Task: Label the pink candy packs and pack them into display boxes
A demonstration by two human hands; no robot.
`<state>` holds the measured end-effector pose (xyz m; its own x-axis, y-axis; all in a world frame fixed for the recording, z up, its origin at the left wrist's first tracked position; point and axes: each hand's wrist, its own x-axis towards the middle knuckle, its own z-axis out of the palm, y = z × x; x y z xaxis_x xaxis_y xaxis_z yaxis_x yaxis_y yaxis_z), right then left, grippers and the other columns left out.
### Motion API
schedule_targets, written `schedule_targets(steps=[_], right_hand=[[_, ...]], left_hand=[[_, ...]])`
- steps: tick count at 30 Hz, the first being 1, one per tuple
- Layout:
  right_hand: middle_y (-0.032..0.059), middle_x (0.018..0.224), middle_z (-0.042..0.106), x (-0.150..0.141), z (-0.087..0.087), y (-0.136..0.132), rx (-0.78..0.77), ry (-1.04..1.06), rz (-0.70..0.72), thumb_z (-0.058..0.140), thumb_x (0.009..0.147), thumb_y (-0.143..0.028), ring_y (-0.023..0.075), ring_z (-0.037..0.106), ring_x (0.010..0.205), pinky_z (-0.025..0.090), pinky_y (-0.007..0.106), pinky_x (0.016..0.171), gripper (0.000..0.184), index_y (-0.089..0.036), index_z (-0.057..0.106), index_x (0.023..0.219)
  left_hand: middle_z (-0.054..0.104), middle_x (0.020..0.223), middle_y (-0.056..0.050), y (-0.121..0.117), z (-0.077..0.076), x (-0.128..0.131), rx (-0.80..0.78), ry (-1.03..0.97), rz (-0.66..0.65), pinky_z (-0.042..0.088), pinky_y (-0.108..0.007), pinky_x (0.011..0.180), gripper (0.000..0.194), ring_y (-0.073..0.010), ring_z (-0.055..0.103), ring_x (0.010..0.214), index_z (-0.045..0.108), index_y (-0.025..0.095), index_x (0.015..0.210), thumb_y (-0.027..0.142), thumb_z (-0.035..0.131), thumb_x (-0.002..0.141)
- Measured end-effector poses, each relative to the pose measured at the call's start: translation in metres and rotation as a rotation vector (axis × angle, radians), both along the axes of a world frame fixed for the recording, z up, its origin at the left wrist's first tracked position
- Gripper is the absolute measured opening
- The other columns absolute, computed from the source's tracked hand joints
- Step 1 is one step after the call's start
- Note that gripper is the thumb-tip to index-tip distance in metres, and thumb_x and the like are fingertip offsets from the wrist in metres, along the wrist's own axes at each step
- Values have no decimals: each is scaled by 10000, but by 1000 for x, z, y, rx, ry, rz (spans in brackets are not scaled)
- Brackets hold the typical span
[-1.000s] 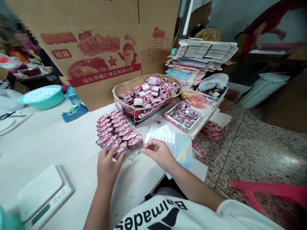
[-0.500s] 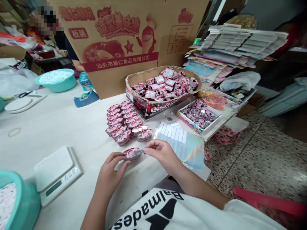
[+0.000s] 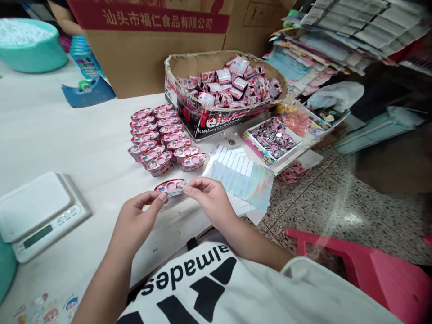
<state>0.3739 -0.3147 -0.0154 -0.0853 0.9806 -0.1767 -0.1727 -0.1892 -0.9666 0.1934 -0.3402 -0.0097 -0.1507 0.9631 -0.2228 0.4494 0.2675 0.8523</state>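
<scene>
We pinch with left hand (image 3: 139, 217) and right hand (image 3: 213, 200) a clear strip (image 3: 176, 193) at the oval pack (image 3: 171, 185); open carton (image 3: 216, 121), one o'clock.

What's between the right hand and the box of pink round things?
The iridescent sheet with white strips on it lies between them in the head view.

- The table (image 3: 104, 148) looks fairly bright under even light
- Glare whitens the speckled floor (image 3: 351, 219) between 3 and 4 o'clock
- The iridescent sheet (image 3: 248, 182), just off centre toward 4, has a pale sheen
- Gloom swallows detail at 3 o'clock
- The paper stack (image 3: 367, 29) at 2 blurs and stretches
- The right hand (image 3: 209, 198) at 6 looks clearer
</scene>
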Motion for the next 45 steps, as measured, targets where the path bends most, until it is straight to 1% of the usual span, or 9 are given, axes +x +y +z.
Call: schedule_targets(steps=[7,16,20,25,28,31,36,40,45], right_hand=[[6,777,616,-17,-29,22,127,-312,-186,717,711,-310,149,568,749,466,277,711,143,-201,661,636],[-1,722,592,-22,-47,25,144,-371,-174,698,722,-285,143,564,690,451,272,656,163,-194,631,604],[1,741,588,-22,-48,24,207,-407,-191,656,756,-267,143,574,696,466,268,659,162,-196,587,628],[-42,780,565,-19,-51,28,144,-385,-178,689,726,-281,106,537,590,462,250,601,267,-215,520,922],[-68,797,563,-15,-52,34,74,-345,-114,711,697,-273,91,517,522,438,237,544,491,-243,437,1104],[-45,860,604,-11,-47,38,101,-458,9,634,742,-208,79,505,518,433,240,558,318,-231,520,1038],[-24,863,668,-3,-34,42,115,-566,142,682,749,-225,96,557,573,438,235,571,125,-203,632,861],[-27,742,645,3,-30,50,-20,-438,280,694,755,-149,119,619,533,475,255,563,69,-184,635,764],[-23,696,659,2,-32,49,-30,-412,330,601,836,-114,129,645,537,476,234,525,99,-185,662,867]], left_hand=[[637,763,3,28,-4,1,91,321,89,403,-296,649,251,-181,574,707,664,224,619,464,666,692],[616,745,6,39,-5,0,-38,326,24,376,-278,570,221,-155,557,642,595,213,565,408,661,645],[536,567,37,39,-8,-10,-80,365,69,321,-264,499,349,-129,463,502,433,220,546,437,691,637],[603,637,41,34,-17,-15,-17,262,79,377,-241,521,281,-120,511,531,495,215,651,422,685,671],[675,803,0,34,-22,-3,84,154,51,440,-245,591,235,-149,610,673,604,207,810,420,650,720],[695,890,-30,36,-29,11,81,95,-22,472,-270,650,394,-186,641,790,645,203,988,504,666,735],[733,895,-75,39,-42,10,-25,-107,-130,495,-312,727,444,-221,654,812,721,174,900,582,668,736],[750,979,-90,39,-44,5,-80,-271,-158,510,-334,804,496,-246,669,903,741,171,984,587,685,719],[745,1029,-100,39,-40,13,-73,-202,-149,507,-382,890,541,-279,665,986,745,175,1012,607,672,695]])
